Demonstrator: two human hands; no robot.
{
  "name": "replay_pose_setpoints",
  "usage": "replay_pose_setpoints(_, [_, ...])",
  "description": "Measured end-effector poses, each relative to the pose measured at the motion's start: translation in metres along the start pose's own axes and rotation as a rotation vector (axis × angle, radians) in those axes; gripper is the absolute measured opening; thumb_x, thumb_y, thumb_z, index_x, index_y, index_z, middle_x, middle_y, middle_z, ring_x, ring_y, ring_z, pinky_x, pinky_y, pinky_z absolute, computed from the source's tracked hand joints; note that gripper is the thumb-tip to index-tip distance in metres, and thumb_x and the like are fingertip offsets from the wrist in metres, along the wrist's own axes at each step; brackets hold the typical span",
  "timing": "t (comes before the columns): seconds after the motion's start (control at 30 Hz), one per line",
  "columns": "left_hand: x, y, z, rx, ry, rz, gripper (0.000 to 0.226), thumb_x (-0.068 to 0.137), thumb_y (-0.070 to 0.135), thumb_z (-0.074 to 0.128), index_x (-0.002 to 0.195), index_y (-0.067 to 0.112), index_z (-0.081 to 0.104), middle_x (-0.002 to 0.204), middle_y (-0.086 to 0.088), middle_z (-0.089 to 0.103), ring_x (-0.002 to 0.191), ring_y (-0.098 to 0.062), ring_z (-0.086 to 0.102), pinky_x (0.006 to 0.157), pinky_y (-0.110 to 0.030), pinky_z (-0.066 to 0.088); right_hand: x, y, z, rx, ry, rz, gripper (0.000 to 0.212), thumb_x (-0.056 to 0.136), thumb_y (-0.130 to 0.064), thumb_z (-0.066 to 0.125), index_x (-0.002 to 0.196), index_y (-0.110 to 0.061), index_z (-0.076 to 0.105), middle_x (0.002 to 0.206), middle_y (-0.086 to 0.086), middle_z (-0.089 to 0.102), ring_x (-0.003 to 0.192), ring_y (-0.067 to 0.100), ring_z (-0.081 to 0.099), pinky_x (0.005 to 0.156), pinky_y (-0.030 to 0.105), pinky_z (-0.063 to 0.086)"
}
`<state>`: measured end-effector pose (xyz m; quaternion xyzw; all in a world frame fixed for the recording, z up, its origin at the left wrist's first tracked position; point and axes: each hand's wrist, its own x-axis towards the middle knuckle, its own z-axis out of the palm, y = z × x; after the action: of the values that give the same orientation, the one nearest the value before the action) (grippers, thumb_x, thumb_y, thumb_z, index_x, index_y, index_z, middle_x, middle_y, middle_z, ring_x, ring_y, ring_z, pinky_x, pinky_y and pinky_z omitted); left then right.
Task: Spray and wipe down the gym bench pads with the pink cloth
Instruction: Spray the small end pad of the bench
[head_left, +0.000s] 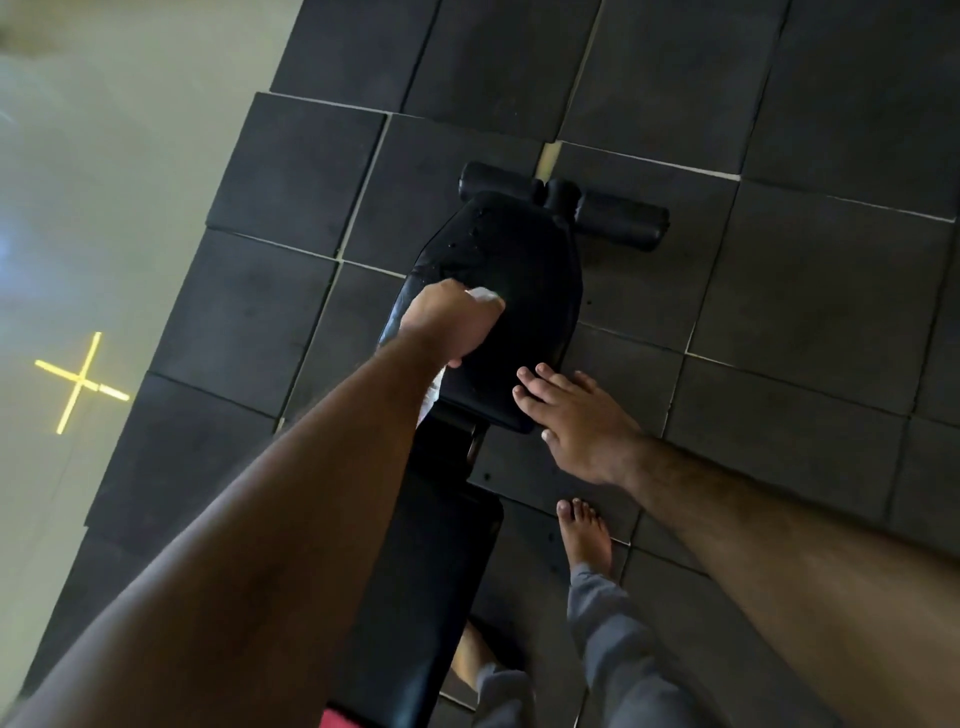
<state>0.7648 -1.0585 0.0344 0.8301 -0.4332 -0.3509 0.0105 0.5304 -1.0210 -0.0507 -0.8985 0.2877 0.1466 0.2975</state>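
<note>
Black vinyl back pad (415, 582) of the bench runs along the near bottom, with a red patch (337, 719) at its nearest end. Bare foot (584, 535) in grey trousers (618, 654) stands on the floor just right of it. Right hand (576, 421) lies flat on the near right corner of the seat pad (519, 270), fingers straight and loosely spread. Left hand (449, 325) is fisted around a pale bunched cloth (483, 295), colour hard to tell, pressing it on the seat pad's left edge; more cloth hangs below the wrist. Wet droplets dot the far left of the seat pad. Foam rollers (618, 221) sit at the far end. Dark rubber floor tiles (779, 312) surround everything.
</note>
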Motion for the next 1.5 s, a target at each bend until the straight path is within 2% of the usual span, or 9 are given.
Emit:
replay_pose_setpoints(0.27, [-0.064, -0.053, 0.008, -0.306, 0.453, -0.068, 0.056, 0.098, 0.071, 0.054, 0.074, 0.021, 0.061, 0.063, 0.009, 0.066, 0.059, -0.005, 0.063, 0.056, -0.025, 0.045, -0.016, -0.034, 0.016, -0.124, 0.182, 0.032, 0.063, 0.109, -0.033, 0.044, 0.169, -0.017, 0.029, 0.178, 0.006, 0.025, 0.165, 0.028, 0.021, 0.132, 0.051, 0.022])
replay_pose_setpoints(0.5, [-0.21, -0.175, 0.027, -0.73, 1.14, -0.077, 0.037, 0.112, 0.033, 0.064, 0.078, 0.021, 0.057, 0.067, 0.01, 0.05, 0.062, -0.014, 0.049, 0.059, -0.036, 0.041, -0.04, -0.152, 0.076, -0.071, 0.307, -0.324, 0.045, 0.101, -0.032, 0.058, 0.141, -0.013, 0.067, 0.136, 0.008, 0.071, 0.118, 0.03, 0.066, 0.102, 0.048, 0.053])
replay_pose_setpoints(0.63, [-0.317, -0.261, 0.05, -0.823, 1.414, -0.094, 0.034, 0.116, 0.042, 0.056, 0.112, 0.013, 0.072, 0.09, 0.018, 0.068, 0.064, -0.034, 0.066, 0.06, -0.041, 0.056, -0.058, -0.239, 0.115, -0.099, 0.162, -0.439, 0.047, 0.096, -0.037, 0.068, 0.136, -0.012, 0.07, 0.116, 0.004, 0.076, 0.1, 0.029, 0.068, 0.093, 0.047, 0.056])
replay_pose_setpoints(0.8, [-0.431, -0.335, 0.112, -0.969, 1.608, -0.276, 0.037, 0.116, 0.029, 0.046, 0.131, 0.002, 0.067, 0.123, 0.007, 0.078, 0.071, -0.04, 0.074, 0.068, -0.051, 0.06, -0.077, -0.336, 0.157, -0.208, -0.142, -0.319, 0.061, 0.098, -0.054, 0.065, 0.147, -0.017, 0.06, 0.128, 0.006, 0.07, 0.116, 0.032, 0.063, 0.097, 0.047, 0.051])
replay_pose_setpoints(0.9, [-0.478, -0.362, 0.15, -0.982, 1.638, -0.323, 0.032, 0.117, 0.041, 0.049, 0.132, 0.02, 0.066, 0.119, 0.017, 0.078, 0.077, -0.034, 0.075, 0.072, -0.05, 0.061, -0.085, -0.374, 0.178, -0.076, -0.203, -0.045, 0.06, 0.093, -0.061, 0.068, 0.136, -0.019, 0.061, 0.13, 0.007, 0.068, 0.122, 0.033, 0.061, 0.099, 0.047, 0.053])
replay_pose_setpoints(1.07, [-0.523, -0.392, 0.216, -1.027, 1.592, -0.415, 0.081, 0.108, 0.069, 0.053, 0.146, -0.002, 0.057, 0.142, -0.004, 0.068, 0.103, -0.04, 0.077, 0.09, -0.05, 0.06, -0.091, -0.403, 0.211, -0.074, -0.171, 0.129, 0.066, 0.081, -0.056, 0.086, 0.128, -0.018, 0.061, 0.133, 0.007, 0.061, 0.125, 0.034, 0.058, 0.098, 0.05, 0.056])
replay_pose_setpoints(1.23, [-0.538, -0.41, 0.247, -1.119, 1.498, -0.429, 0.053, 0.109, 0.064, 0.056, 0.146, 0.027, 0.064, 0.138, 0.013, 0.071, 0.124, -0.022, 0.072, 0.105, -0.042, 0.057, -0.095, -0.41, 0.233, -0.039, -0.048, 0.189, 0.055, 0.079, -0.048, 0.089, 0.115, -0.016, 0.064, 0.126, 0.01, 0.065, 0.12, 0.036, 0.061, 0.093, 0.048, 0.056])
replay_pose_setpoints(1.4, [-0.548, -0.41, 0.246, -0.904, 1.178, -0.754, 0.065, 0.093, 0.072, 0.073, 0.144, 0.036, 0.058, 0.116, 0.026, 0.07, 0.112, -0.001, 0.07, 0.095, -0.028, 0.057, -0.095, -0.407, 0.236, 0.316, -0.118, 0.239, 0.04, 0.082, -0.033, 0.092, 0.101, -0.023, 0.059, 0.093, -0.007, 0.065, 0.094, 0.023, 0.07, 0.075, 0.034, 0.053])
replay_pose_setpoints(1.5, [-0.559, -0.405, 0.242, -0.833, 0.839, -0.971, 0.096, 0.089, 0.075, 0.072, 0.163, 0.023, 0.04, 0.116, 0.004, 0.073, 0.115, -0.029, 0.074, 0.089, -0.039, 0.058, -0.094, -0.406, 0.232, 0.612, -0.188, 0.416, 0.048, 0.076, -0.03, 0.098, 0.111, -0.013, 0.071, 0.102, 0.004, 0.076, 0.093, 0.024, 0.075, 0.078, 0.038, 0.063])
